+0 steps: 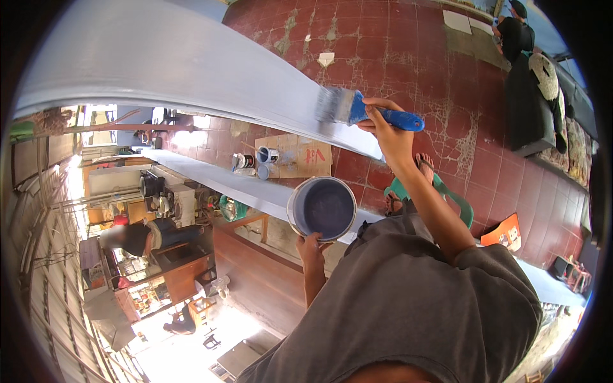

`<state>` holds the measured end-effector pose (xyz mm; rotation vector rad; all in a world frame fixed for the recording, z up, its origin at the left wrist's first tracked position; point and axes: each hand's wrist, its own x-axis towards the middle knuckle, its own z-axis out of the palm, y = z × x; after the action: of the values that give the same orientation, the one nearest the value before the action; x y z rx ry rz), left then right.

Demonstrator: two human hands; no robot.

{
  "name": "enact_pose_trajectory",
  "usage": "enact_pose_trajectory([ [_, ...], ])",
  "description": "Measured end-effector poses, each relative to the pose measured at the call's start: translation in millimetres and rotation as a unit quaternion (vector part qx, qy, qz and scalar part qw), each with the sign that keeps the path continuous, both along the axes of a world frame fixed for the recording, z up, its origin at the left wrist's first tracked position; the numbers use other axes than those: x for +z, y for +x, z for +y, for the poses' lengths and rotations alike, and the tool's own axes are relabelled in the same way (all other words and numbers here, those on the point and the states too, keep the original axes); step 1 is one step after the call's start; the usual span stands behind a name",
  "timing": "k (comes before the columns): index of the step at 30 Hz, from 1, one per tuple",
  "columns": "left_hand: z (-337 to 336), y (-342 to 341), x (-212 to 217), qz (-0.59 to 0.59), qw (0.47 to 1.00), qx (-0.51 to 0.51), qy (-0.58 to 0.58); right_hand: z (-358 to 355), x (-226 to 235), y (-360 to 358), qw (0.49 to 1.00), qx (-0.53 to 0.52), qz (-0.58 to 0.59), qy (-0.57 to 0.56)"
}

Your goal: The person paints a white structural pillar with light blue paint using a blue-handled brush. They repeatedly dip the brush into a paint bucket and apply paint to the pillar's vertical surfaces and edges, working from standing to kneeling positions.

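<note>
My right hand grips a wide paintbrush by its blue handle. Its bristles, smeared with pale paint and blurred, rest against the edge of a light blue painted wall. Lower down, my left hand clasps the near side of a round paint bucket, thumb at the rim and the other fingers mostly hidden beneath it. Dark greyish-blue paint shows inside the bucket, which is held below the brush and apart from it.
Paint cans stand on a flat cardboard sheet on the red tiled floor. A dark sofa lies at the right. One person is at the far right, another at the left beside wooden furniture.
</note>
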<state>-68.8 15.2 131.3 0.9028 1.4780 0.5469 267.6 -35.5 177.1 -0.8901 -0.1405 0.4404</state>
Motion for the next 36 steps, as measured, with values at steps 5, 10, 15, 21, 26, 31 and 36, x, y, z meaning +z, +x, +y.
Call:
enact_pose_trajectory([
  [5,-2.5,2.3,9.2,0.005,1.0,-0.013,-0.006,6.3,-106.5,-1.5,0.989,-0.043,0.001,-0.144],
  [10,2.8,2.9,-0.8,-0.015,0.999,-0.042,-0.014,8.3,-144.4,-2.7,0.908,-0.118,-0.146,-0.375],
  [15,5.3,19.7,-4.4,0.018,0.999,-0.033,-0.02,1.1,-108.7,1.8,0.983,-0.029,-0.019,-0.18],
  [21,5.4,10.7,-13.2,-0.018,0.998,-0.039,-0.037,-27.2,-17.7,25.1,0.99,0.022,0.125,0.057],
  [26,-0.6,5.9,-11.1,0.017,0.998,-0.008,-0.06,-10.1,-66.4,28.0,0.996,0.045,0.076,-0.025],
  [31,-3.6,6.2,-3.4,0.018,0.999,-0.02,-0.04,11.8,-137.6,37.6,0.985,0.001,-0.038,-0.166],
  [36,4.3,15.3,-7.0,-0.001,0.999,-0.003,-0.05,15.8,-164.5,34.2,0.886,-0.026,-0.186,-0.423],
])
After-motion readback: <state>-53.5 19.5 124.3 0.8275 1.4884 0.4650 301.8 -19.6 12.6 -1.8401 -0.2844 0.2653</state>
